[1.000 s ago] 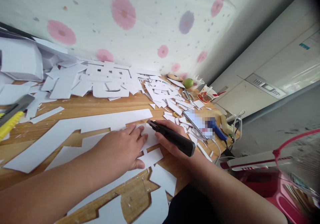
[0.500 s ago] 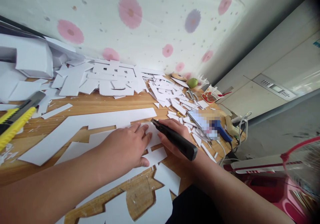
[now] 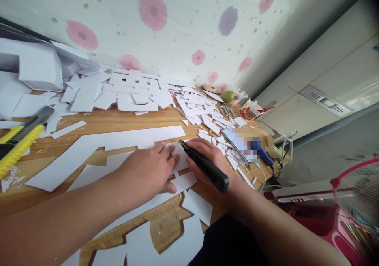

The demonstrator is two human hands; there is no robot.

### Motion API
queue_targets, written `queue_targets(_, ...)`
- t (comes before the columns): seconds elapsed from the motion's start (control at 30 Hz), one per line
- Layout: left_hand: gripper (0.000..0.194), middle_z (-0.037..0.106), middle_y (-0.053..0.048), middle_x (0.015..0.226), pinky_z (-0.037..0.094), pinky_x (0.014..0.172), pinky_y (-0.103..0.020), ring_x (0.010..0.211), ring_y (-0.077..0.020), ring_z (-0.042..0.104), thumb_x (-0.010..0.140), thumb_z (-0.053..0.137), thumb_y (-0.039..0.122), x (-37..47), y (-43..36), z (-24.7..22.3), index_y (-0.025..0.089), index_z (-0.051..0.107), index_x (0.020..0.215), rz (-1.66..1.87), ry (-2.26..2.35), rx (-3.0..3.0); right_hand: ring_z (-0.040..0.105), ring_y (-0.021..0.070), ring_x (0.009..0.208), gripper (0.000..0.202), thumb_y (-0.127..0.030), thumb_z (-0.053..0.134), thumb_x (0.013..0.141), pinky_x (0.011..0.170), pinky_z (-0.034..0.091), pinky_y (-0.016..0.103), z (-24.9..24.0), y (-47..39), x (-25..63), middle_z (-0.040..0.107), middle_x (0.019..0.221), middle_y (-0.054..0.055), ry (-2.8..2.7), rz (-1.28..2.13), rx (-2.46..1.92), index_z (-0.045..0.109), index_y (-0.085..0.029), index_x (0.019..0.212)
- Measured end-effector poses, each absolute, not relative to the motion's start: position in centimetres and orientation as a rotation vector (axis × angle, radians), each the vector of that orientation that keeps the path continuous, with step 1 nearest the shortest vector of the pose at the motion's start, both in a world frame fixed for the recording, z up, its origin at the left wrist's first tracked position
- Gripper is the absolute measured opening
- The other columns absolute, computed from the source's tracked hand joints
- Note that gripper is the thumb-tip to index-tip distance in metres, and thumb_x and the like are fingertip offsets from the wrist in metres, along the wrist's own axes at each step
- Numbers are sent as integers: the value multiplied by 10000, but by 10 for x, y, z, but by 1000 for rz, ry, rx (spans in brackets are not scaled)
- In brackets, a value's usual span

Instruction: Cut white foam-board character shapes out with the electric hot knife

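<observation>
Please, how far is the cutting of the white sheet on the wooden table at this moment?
Done: many cut white pieces lie heaped at the table's far side, and the white sheet already shows cut-out gaps. In hand: the left hand presses the sheet flat while the right hand holds a black utility knife, tip at the sheet. Left: large uncut areas remain nearer the person.

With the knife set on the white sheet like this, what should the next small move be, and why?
Probably draw the black knife toward the body. The right hand grips it with its tip on the white sheet, which the left hand presses flat beside it.
</observation>
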State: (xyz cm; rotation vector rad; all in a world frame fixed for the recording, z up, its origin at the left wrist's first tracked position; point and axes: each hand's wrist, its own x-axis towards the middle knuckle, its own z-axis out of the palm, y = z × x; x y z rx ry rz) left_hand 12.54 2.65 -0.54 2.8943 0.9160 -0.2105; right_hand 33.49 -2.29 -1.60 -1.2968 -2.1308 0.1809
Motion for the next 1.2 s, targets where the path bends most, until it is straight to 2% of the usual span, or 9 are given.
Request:
queue_targets(0.4,705,447,-171,1579,596,907,-528,1426,-417,453,832,774,536,125,28,-11,195,577,1417,-179,939,2913,723,218,929,325,-194,627,864,831,609,357,-12,-36,336,717,1062,109,-2147,184,-1272,634,-214,1189)
queue_targets(0.57,679,478,-174,1558,601,880,-502,1402,-402,485,848,742,573,124,28,-13,191,598,1390,-173,934,2935,732,228,974,350,-161,622,859,853,612,363,-9,-47,338,726,1099,127,-2164,192,-1277,627,-213,1205)
queue_targets(0.73,671,510,-184,1532,592,914,-524,1395,-401,493,851,735,580,123,29,-15,175,602,1370,-139,925,2959,735,224,989,365,-156,633,850,870,617,348,-10,-60,341,724,1111,143,-2156,189,-1282,629,-189,1214)
queue_targets(0.9,653,495,-165,1550,583,958,-530,1409,-388,487,838,771,528,122,30,-15,196,599,1373,-150,917,2954,733,222,986,385,-160,643,867,867,623,357,-12,-74,345,729,1111,137,-2186,185,-1279,612,-180,1250)
queue_targets(1.07,691,467,-165,1567,594,929,-570,1420,-415,471,837,756,556,121,34,-18,210,577,1408,-171,942,2932,734,225,994,392,-159,659,866,868,625,347,-12,-84,348,723,1140,155,-2177,202,-1248,622,-157,1256)
queue_targets(1.2,686,459,-136,1574,577,989,-574,1438,-402,454,833,759,551,120,36,-21,235,582,1416,-172,931,2931,722,237,1042,425,-140,615,860,907,613,361,-13,-87,349,717,1168,163,-2173,229,-1243,609,-164,1284)
